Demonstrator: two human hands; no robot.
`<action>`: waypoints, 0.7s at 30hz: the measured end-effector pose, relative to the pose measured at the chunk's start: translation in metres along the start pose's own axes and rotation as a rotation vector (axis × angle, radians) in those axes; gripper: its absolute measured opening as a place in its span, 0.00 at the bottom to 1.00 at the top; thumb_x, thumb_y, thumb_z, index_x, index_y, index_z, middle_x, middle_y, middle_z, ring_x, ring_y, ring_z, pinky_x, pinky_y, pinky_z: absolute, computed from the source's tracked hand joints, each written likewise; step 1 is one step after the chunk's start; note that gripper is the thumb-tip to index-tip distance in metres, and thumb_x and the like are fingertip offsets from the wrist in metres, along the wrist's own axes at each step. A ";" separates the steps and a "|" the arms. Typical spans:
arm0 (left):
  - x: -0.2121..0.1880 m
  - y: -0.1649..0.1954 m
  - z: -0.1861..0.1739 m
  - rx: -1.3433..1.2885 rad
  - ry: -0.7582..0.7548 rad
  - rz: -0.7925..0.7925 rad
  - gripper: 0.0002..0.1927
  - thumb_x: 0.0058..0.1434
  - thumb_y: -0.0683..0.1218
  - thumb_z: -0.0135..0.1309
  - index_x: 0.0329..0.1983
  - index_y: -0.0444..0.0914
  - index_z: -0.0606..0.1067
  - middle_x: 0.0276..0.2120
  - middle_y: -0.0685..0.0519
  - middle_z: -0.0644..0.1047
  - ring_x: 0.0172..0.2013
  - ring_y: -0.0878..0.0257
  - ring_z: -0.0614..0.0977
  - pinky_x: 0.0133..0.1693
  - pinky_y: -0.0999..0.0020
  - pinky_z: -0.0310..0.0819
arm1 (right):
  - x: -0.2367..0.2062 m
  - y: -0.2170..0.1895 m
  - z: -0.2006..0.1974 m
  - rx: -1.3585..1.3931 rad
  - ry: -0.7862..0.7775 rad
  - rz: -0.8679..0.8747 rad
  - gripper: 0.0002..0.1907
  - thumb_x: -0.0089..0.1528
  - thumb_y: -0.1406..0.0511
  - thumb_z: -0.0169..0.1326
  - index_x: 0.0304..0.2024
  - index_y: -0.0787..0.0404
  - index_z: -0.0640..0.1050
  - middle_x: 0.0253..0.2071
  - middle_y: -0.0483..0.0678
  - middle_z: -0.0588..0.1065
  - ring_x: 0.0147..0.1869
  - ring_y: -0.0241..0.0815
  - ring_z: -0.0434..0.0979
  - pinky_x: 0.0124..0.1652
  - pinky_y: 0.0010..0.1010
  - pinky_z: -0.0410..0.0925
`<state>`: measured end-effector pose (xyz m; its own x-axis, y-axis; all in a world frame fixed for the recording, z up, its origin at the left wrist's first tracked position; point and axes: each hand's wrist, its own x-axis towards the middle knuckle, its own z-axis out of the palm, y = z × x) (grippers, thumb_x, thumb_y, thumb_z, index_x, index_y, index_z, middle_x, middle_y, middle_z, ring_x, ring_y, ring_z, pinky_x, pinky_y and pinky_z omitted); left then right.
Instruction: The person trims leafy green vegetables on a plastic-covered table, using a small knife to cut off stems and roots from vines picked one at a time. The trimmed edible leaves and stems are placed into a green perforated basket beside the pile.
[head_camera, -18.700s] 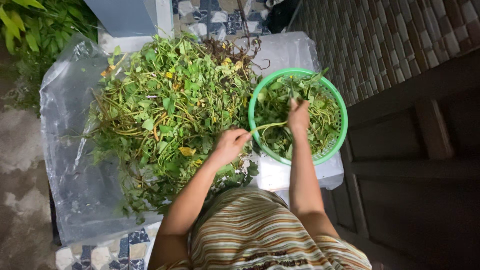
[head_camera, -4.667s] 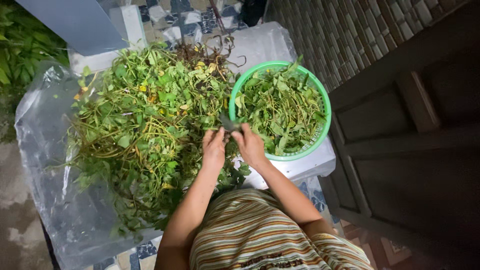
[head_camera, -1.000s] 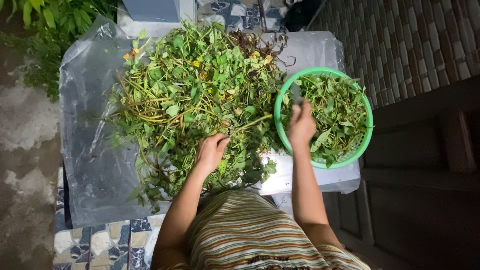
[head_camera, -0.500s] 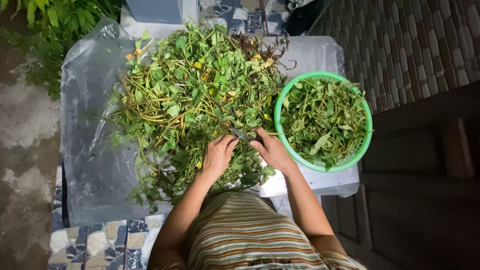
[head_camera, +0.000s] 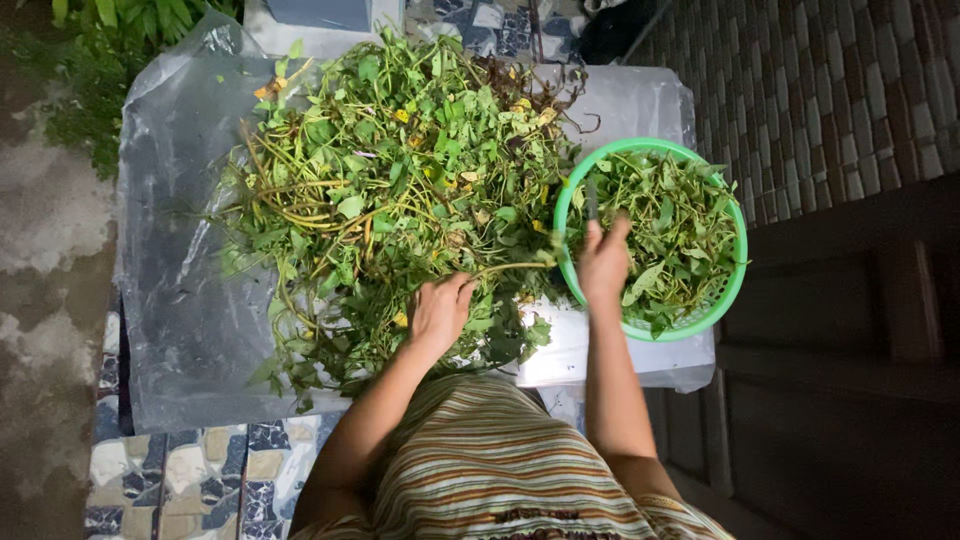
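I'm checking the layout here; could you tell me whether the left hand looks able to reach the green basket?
Probably yes: the left hand rests on the leafy pile beside the green basket, with only loose stems between.

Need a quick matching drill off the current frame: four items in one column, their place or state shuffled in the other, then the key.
Items
1. left hand
2. right hand
3. green basket
4. clear plastic sheet

Places or states
A. spread under the heap of leafy vines
B. resting on the heap's near edge, at a stem
C. over the basket's rim, gripping a thin dark tool
D. holds picked leaves, right of the heap

Pairs: 1-B, 2-C, 3-D, 4-A
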<state>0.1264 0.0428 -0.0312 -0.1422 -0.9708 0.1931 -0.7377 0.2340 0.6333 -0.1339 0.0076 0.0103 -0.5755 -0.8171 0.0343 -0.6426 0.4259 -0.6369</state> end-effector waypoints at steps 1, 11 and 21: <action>0.000 -0.005 0.001 0.036 -0.015 -0.030 0.10 0.66 0.51 0.55 0.45 0.45 0.82 0.30 0.45 0.83 0.24 0.46 0.78 0.28 0.50 0.75 | 0.005 0.003 -0.009 0.058 -0.027 -0.027 0.28 0.72 0.55 0.46 0.70 0.59 0.57 0.27 0.56 0.77 0.27 0.51 0.75 0.29 0.45 0.67; 0.015 -0.003 0.004 -0.205 -0.176 -0.236 0.13 0.64 0.56 0.53 0.43 0.48 0.83 0.29 0.49 0.84 0.31 0.46 0.83 0.36 0.50 0.77 | -0.055 -0.020 0.015 0.058 -0.593 -0.431 0.25 0.68 0.55 0.52 0.64 0.56 0.67 0.29 0.60 0.78 0.34 0.61 0.80 0.36 0.47 0.69; 0.006 -0.001 0.037 -0.227 -0.278 -0.243 0.14 0.70 0.54 0.50 0.53 0.47 0.79 0.40 0.43 0.82 0.44 0.42 0.78 0.46 0.49 0.75 | 0.005 0.003 0.008 -0.210 -0.036 0.109 0.36 0.69 0.53 0.52 0.73 0.60 0.56 0.30 0.59 0.78 0.28 0.56 0.76 0.30 0.49 0.70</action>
<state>0.1019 0.0347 -0.0586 -0.1777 -0.9690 -0.1716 -0.6124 -0.0276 0.7900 -0.1346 0.0013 0.0022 -0.6311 -0.7737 -0.0555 -0.6711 0.5805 -0.4612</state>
